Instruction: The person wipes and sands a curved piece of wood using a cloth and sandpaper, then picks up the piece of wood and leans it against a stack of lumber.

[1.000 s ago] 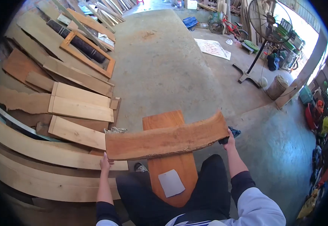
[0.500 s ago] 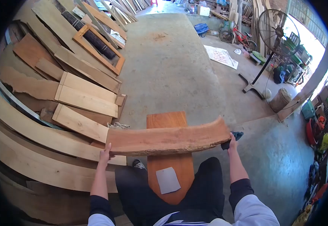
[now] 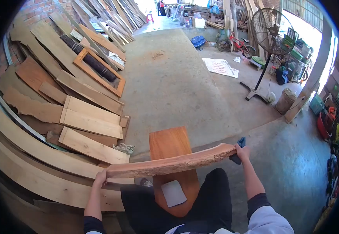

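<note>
Left hand [image 3: 100,178]: closed on the near-left end of the slab, fingertips partly lost behind the wood.
Right hand [image 3: 243,152]: closed on the opposite end, with a dark cloth [image 3: 236,158] bunched in the same grip.
Slab [image 3: 171,164]: long, reddish wood, bark-rough edge turned toward the wearer; held crosswise over the bench, right end higher. One hand per end probably shares the weight and steadies the length; the tilt presents the rough edge to view.
Bench [image 3: 169,142]: orange-brown wood, between the wearer's knees, likely straddled for a seat or close support; middle covered by the slab.
Grey sheet [image 3: 174,193]: flat on the bench, within easy reach; kind unclear.
Boards [image 3: 93,115]: overlapping at left, probably leaned there for storage; outer ends cut off by the dark rim.
Standing fan [image 3: 272,33]: far right, beyond the slab.
Obscured: slab underside; any contact with bench; footwear [image 3: 146,182], partly covered; distant figures, too small to detail.
</note>
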{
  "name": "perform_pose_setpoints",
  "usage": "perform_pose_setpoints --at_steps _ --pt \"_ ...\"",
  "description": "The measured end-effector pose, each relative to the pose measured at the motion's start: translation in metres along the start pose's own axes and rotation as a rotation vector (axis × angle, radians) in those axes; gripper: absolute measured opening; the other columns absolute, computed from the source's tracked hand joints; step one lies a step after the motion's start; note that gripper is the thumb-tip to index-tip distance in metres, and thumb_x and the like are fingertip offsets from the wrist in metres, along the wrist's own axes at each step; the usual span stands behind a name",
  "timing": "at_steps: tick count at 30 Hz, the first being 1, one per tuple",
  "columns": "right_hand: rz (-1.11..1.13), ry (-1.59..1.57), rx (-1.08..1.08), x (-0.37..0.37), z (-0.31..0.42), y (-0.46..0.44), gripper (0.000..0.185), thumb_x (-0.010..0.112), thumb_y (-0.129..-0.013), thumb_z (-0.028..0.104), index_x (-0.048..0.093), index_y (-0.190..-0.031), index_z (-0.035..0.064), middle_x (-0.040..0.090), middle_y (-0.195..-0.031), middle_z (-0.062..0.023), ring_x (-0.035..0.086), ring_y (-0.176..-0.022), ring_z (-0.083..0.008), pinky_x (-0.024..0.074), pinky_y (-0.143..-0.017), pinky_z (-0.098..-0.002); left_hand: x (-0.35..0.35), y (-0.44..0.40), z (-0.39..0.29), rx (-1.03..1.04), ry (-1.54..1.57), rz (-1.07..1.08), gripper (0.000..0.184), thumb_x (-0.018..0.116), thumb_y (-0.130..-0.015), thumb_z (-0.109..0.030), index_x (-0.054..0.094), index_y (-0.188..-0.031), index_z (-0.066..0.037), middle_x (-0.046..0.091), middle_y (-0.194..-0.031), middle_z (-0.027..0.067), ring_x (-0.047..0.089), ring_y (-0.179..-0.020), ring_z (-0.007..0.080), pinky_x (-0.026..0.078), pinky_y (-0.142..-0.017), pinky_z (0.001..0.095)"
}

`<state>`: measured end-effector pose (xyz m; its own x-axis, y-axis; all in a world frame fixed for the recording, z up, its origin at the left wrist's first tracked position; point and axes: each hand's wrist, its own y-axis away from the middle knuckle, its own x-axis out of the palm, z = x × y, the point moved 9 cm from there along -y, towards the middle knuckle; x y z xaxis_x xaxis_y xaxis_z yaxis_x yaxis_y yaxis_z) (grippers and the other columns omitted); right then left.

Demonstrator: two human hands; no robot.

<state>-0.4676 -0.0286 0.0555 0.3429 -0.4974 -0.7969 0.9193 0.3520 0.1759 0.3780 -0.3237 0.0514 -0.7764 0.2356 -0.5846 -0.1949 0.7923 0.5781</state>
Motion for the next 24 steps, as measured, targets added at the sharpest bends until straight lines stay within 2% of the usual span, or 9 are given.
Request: perform_pose_setpoints --at_steps 4,7,8,10,13,16,19,22,24 --pt "-0.094 -0.030 -0.134 -0.006 0.021 0.006 0.068 0.065 -0.081 0.053 0.065 -0.114 -0.0067 0.068 -0.111 -0.0321 0.065 -0.107 -0.0452 0.0501 -0.094 -0.0507 -0.007 -0.004 -0.013 0.100 -0.097 -0.199 0.070 0.045 -0.096 -0.061 0.064 -0.079 0.004 0.060 -0.058 0.0152 0.060 -0.048 0.0249 0.048 -0.046 0.0403" --pt "-0.127 -0.003 -0.137 -0.007 0.043 0.008 0.066 0.059 -0.086 0.052 0.064 -0.117 -0.0066 0.068 -0.113 -0.0306 0.065 -0.108 -0.0451 0.0496 -0.094 -0.0507 -0.016 -0.018 -0.035 0.279 -0.378 -0.435 0.075 0.039 -0.098 -0.061 0.068 -0.086 0.006 0.066 -0.065 0.0179 0.066 -0.054 0.0269 0.054 -0.051 0.0401" --pt "-0.117 0.019 -0.136 -0.008 0.049 0.010 0.065 0.057 -0.087 0.052 0.064 -0.117 -0.0060 0.068 -0.113 -0.0304 0.064 -0.109 -0.0455 0.0492 -0.095 -0.0511 -0.015 -0.027 -0.023 0.194 -0.340 -0.373 0.076 0.037 -0.099 -0.061 0.070 -0.088 0.006 0.068 -0.067 0.0183 0.068 -0.058 0.0278 0.055 -0.056 0.0411" --pt "-0.108 0.041 -0.141 -0.008 0.058 0.009 0.064 0.054 -0.089 0.051 0.064 -0.118 -0.0055 0.067 -0.114 -0.0304 0.064 -0.110 -0.0458 0.0488 -0.096 -0.0517 -0.010 0.041 -0.066 0.029 -0.262 -0.248 0.078 0.033 -0.100 -0.062 0.072 -0.094 0.006 0.071 -0.073 0.0190 0.071 -0.066 0.0296 0.058 -0.066 0.0430" --pt "-0.110 0.052 -0.148 -0.009 0.072 0.007 0.064 0.053 -0.090 0.050 0.064 -0.119 -0.0061 0.067 -0.114 -0.0312 0.064 -0.110 -0.0456 0.0490 -0.096 -0.0520 -0.010 0.052 -0.089 -0.039 -0.354 -0.205 0.080 0.030 -0.101 -0.061 0.073 -0.099 0.006 0.072 -0.074 0.0182 0.073 -0.075 0.0320 0.057 -0.082 0.0477" --pt "-0.121 0.085 -0.144 0.001 0.074 -0.009 0.062 0.054 -0.089 0.047 0.065 -0.116 -0.0075 0.067 -0.114 -0.0323 0.065 -0.108 -0.0462 0.0496 -0.095 -0.0521 -0.013 0.019 -0.100 0.040 -0.517 -0.232 0.077 0.028 -0.102 -0.057 0.072 -0.103 0.005 0.074 -0.089 0.0229 0.073 -0.093 0.0350 0.051 -0.097 0.0489" --pt "-0.142 0.104 -0.154 0.019 0.073 -0.035 0.059 0.055 -0.089 0.045 0.067 -0.111 -0.0089 0.067 -0.110 -0.0331 0.066 -0.106 -0.0464 0.0505 -0.094 -0.0520 -0.014 -0.007 -0.113 0.161 -0.652 -0.442 0.072 0.028 -0.103 -0.053 0.072 -0.105 0.005 0.071 -0.108 0.0281 0.068 -0.107 0.0390 0.050 -0.100 0.0470" --pt "-0.175 0.084 -0.178 0.018 0.090 -0.035 0.057 0.057 -0.090 0.044 0.070 -0.101 -0.0101 0.069 -0.103 -0.0331 0.067 -0.102 -0.0462 0.0516 -0.094 -0.0514 -0.006 -0.028 -0.116 0.252 -0.483 -0.371 0.065 0.035 -0.099 -0.049 0.070 -0.109 0.006 0.064 -0.123 0.0311 0.062 -0.117 0.0438 0.046 -0.104 0.0480" --pt "-0.201 0.091 -0.197 0.021 0.096 -0.040 0.056 0.057 -0.090 0.044 0.072 -0.098 -0.0096 0.069 -0.102 -0.0331 0.067 -0.101 -0.0464 0.0516 -0.094 -0.0510 -0.007 -0.035 -0.110 0.221 -0.321 -0.434 0.061 0.041 -0.095 -0.046 0.071 -0.106 0.005 0.066 -0.119 0.0310 0.062 -0.115 0.0451 0.045 -0.103 0.0502"
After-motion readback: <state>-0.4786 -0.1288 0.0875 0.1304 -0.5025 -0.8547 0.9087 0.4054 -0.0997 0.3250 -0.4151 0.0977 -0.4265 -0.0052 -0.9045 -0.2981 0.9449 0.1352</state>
